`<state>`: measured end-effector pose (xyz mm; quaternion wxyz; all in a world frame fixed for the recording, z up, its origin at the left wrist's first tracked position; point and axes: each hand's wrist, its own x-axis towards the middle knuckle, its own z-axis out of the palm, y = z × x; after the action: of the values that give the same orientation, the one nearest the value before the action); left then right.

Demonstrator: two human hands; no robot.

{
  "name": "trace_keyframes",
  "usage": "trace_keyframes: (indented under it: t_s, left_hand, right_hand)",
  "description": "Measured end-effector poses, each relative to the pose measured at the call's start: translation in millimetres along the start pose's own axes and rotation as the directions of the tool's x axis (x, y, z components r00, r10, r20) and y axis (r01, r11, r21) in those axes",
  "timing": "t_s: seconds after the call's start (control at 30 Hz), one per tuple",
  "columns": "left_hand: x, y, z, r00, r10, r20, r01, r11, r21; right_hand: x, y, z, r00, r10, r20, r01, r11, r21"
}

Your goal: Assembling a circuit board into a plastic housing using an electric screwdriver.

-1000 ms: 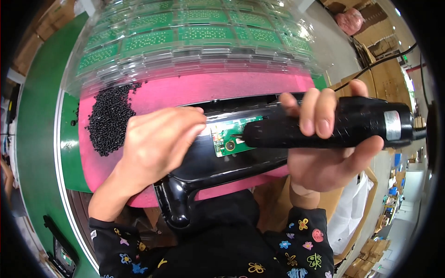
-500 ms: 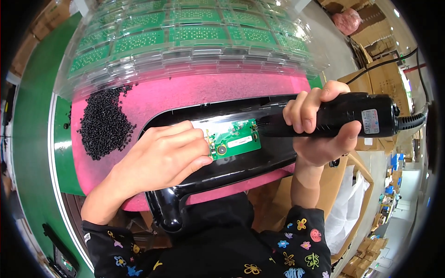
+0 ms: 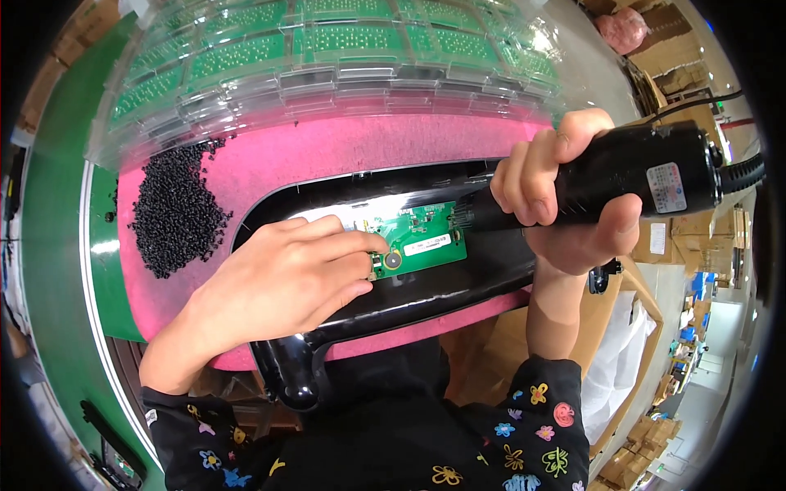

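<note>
A green circuit board (image 3: 434, 255) with a round buzzer-like part lies inside a long black plastic housing (image 3: 401, 299). My left hand (image 3: 282, 274) is bent over the board's left end, its fingers closed on that edge and the index fingertip beside the round part. In my right hand (image 3: 536, 192) is a thick black corded electric screwdriver (image 3: 630, 170), held nearly level. Its dark tip, ringed with bristle-like strands, meets the board's right end; the exact contact point is hidden.
A pink mat (image 3: 286, 151) lies under the housing. Small black screws (image 3: 176, 217) are heaped at its left. Stacked clear plastic trays (image 3: 360, 78) of green boards stand behind. A cardboard box (image 3: 491, 344) with white wrapping (image 3: 610, 360) is at the near right.
The screwdriver's rear end has swung up and outward, tilting the tool, while its tip stays at the board's right end. My left index finger has reached further onto the board.
</note>
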<state>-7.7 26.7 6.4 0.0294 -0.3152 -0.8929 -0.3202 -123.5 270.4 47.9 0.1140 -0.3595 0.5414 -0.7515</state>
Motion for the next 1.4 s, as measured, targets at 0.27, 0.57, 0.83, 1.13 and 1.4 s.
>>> trace_keyframes:
  t_s: [0.27, 0.57, 0.83, 1.13, 1.4]
  left_hand:
    - [0, 3, 3, 0.996, -0.09, -0.002, 0.09, 0.992, -0.084]
    - [-3, 5, 7, 0.996, -0.037, -0.082, 0.036, 0.999, -0.01]
    - [-3, 0, 3, 0.945, 0.021, -0.327, -0.077, 0.984, -0.16]
    - [-11, -5, 1, 0.917, -0.012, -0.399, -0.031, 0.994, -0.1]
    - [-11, -3, -1, 0.882, 0.06, -0.468, 0.026, 0.984, 0.175]
  right_hand:
    - [-2, 3, 9, 0.999, -0.027, -0.04, 0.024, 0.996, -0.081]
    - [-10, -4, 22, 0.995, -0.099, -0.004, 0.099, 0.995, -0.032]
    - [-2, -35, 67, 0.963, -0.27, 0.017, 0.249, 0.907, 0.339]
    - [9, -10, 81, 0.959, -0.28, 0.035, 0.254, 0.912, 0.323]
    - [8, -2, 71, 0.98, -0.168, 0.103, 0.143, 0.967, 0.211]
